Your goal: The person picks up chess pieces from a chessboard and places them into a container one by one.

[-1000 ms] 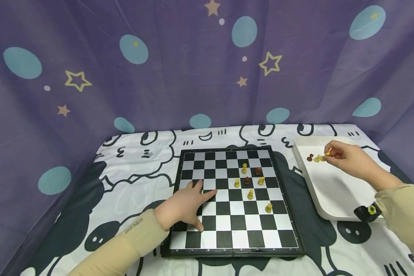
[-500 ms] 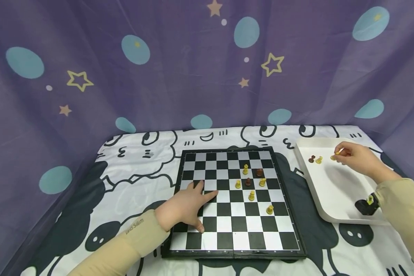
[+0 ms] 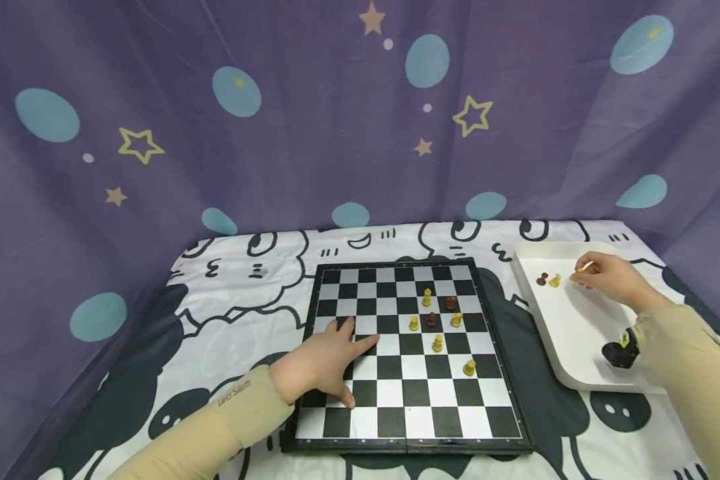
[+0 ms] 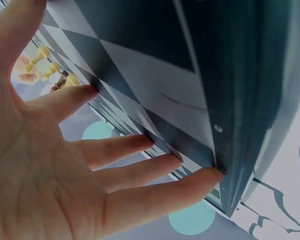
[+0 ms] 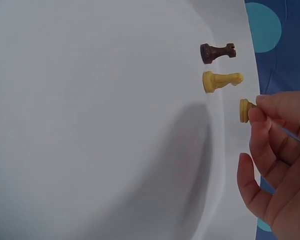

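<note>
A person's right hand point(image 3: 615, 280) is pinching a yellow chess piece point(image 5: 244, 111) between thumb and finger at the far end of a white tray point(image 3: 576, 347), while the left hand point(image 3: 321, 359) is resting on a checkered board point(image 3: 390, 395), its grip holding nothing, its fingers spread. Five yellow pieces point(image 3: 437, 344) and two dark pieces point(image 3: 431, 319) are occupying squares, mostly toward the board's right side. A dark rook point(image 5: 218, 52) and a second yellow piece point(image 5: 222, 80) are lying on their sides in the tray, near the pinched one. The work appears to be standing partway: seven pieces are sitting on the board, two are lying unheld, and one is not yet leaving the right grip.
</note>
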Available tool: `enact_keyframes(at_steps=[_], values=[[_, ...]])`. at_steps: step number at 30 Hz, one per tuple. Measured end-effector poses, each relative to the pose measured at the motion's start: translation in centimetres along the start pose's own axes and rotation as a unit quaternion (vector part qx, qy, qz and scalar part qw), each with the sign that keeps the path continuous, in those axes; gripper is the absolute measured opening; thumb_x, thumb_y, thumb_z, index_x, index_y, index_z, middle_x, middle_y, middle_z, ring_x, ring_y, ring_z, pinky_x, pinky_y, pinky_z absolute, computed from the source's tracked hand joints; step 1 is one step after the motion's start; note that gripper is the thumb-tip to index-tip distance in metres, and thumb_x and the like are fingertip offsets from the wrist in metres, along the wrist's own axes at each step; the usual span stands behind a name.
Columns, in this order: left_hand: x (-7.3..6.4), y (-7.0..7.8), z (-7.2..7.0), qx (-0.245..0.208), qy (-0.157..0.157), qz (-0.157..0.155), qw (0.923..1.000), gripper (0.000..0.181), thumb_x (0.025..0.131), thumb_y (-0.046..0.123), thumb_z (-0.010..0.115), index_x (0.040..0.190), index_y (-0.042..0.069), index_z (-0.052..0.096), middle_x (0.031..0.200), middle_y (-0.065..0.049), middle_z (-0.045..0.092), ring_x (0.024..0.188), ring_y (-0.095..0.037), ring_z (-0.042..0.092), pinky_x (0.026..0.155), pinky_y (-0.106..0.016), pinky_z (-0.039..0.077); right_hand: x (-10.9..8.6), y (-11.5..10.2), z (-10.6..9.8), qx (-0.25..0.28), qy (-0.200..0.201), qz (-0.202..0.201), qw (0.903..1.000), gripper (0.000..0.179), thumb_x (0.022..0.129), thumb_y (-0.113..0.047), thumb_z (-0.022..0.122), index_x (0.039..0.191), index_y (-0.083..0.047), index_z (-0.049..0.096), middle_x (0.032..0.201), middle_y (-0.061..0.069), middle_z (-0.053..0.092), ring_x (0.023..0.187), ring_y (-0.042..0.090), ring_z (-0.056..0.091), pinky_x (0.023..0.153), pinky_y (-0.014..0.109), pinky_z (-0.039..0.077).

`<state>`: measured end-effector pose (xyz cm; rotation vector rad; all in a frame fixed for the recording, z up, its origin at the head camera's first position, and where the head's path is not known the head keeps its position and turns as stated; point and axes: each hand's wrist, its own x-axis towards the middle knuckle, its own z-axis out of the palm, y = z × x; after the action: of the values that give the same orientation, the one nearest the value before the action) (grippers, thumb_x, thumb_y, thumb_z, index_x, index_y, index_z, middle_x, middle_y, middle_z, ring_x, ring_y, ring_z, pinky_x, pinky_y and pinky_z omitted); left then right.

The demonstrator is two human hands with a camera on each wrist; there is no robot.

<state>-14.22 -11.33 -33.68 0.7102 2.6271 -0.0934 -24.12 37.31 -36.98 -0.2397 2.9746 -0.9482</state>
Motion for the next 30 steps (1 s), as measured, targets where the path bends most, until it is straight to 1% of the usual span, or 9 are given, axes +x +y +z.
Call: enact_keyframes(at_steps=[3, 6, 10, 14, 17, 22, 30], values=[[0.0, 0.0, 0.0, -0.001, -0.002, 0.001, 1.0000, 0.105, 0.056, 0.051, 0.082, 0.145, 0.031, 0.030, 0.149, -0.022, 0.025, 0.132, -0.045, 0.032, 0.094, -0.050, 0.044, 0.2, 0.1, 0.2, -0.012, -0.005, 0.010, 0.9999, 0.019, 0.086, -0.018, 0.062, 0.089, -0.001, 0.055, 0.067, 0.000, 0.063, 0.057, -0.002, 0.048, 0.053, 0.021, 0.037], [0.0, 0.0, -0.1, -0.001, -0.006, -0.001, 1.0000, 0.106, 0.056, 0.051, 0.082, 0.145, 0.032, 0.031, 0.149, -0.022, 0.026, 0.131, -0.045, 0.033, 0.094, -0.050, 0.045, 0.4, 0.1, 0.4, -0.036, -0.014, 0.021, 0.9990, 0.020, 0.086, -0.018, 0.062, 0.093, 0.001, 0.055, 0.071, 0.000, 0.063, 0.057, -0.003, 0.047, 0.055, 0.021, 0.038], [0.0, 0.0, 0.0, 0.000, -0.008, -0.004, 1.0000, 0.106, 0.054, 0.053, 0.082, 0.145, 0.032, 0.031, 0.148, -0.021, 0.027, 0.130, -0.045, 0.034, 0.094, -0.051, 0.044, 0.7, 0.2, 0.7, -0.048, -0.030, 0.032, 0.9979, 0.021, 0.087, -0.019, 0.062, 0.095, 0.000, 0.055, 0.073, 0.000, 0.063, 0.060, 0.002, 0.048, 0.056, 0.022, 0.037], [0.1, 0.0, 0.0, 0.001, -0.007, -0.003, 1.0000, 0.106, 0.054, 0.053, 0.082, 0.145, 0.032, 0.031, 0.149, -0.022, 0.027, 0.131, -0.045, 0.033, 0.094, -0.051, 0.044, 0.8, 0.2, 0.8, -0.051, -0.041, 0.041, 0.9970, 0.022, 0.087, -0.020, 0.061, 0.096, 0.000, 0.055, 0.074, 0.002, 0.062, 0.065, 0.010, 0.049, 0.058, 0.024, 0.036], [0.1, 0.0, -0.1, 0.002, -0.006, -0.002, 1.0000, 0.106, 0.055, 0.053, 0.082, 0.145, 0.032, 0.030, 0.149, -0.022, 0.026, 0.131, -0.045, 0.033, 0.094, -0.051, 0.044, 0.8, 0.3, 0.9, -0.051, -0.045, 0.042, 0.9968, 0.023, 0.088, -0.020, 0.061, 0.095, 0.001, 0.055, 0.075, 0.004, 0.062, 0.067, 0.012, 0.049, 0.060, 0.025, 0.035], [0.1, 0.0, -0.1, 0.003, -0.001, 0.001, 1.0000, 0.106, 0.055, 0.052, 0.082, 0.145, 0.032, 0.030, 0.149, -0.022, 0.026, 0.131, -0.045, 0.033, 0.095, -0.050, 0.044, 1.0, 0.4, 1.1, -0.049, -0.047, 0.040, 0.9969, 0.022, 0.088, -0.019, 0.061, 0.095, 0.001, 0.055, 0.077, 0.006, 0.063, 0.068, 0.013, 0.049, 0.061, 0.024, 0.035], [0.0, 0.0, 0.0, -0.002, -0.005, 0.003, 1.0000, 0.105, 0.056, 0.052, 0.082, 0.146, 0.031, 0.030, 0.149, -0.022, 0.025, 0.132, -0.045, 0.032, 0.094, -0.050, 0.044, 0.8, 0.4, 1.4, -0.049, -0.048, 0.040, 0.9969, 0.021, 0.087, -0.017, 0.060, 0.095, 0.001, 0.055, 0.077, 0.008, 0.061, 0.068, 0.014, 0.048, 0.061, 0.025, 0.035]])
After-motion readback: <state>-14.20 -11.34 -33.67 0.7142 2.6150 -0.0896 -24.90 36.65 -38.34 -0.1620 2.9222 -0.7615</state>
